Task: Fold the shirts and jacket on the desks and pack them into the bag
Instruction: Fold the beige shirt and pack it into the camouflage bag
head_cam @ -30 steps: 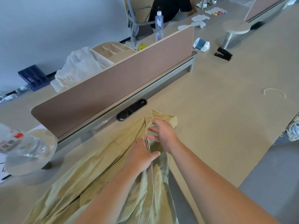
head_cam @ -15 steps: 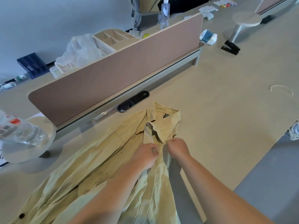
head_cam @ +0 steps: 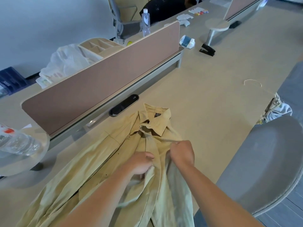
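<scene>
Item, khaki shirt (head_cam: pixel 101 169): lay spread front-up and not yet folded on the desk (head_cam: pixel 70 151), collar toward 12 o'clock, tail running off toward 7 o'clock. The left hand (head_cam: pixel 141 164) pinched one front edge at the chest, and the right hand (head_cam: pixel 182 154), just beside it at 3 o'clock, was clenched round the opposite front edge, apparently to bring the front closed. Item, patterned cloth (head_cam: pixel 275 110) at 3 o'clock on the desk edge, seemingly another garment, lay crumpled and untouched; progress judged early, with no fold made and nothing packed as far as shown.
</scene>
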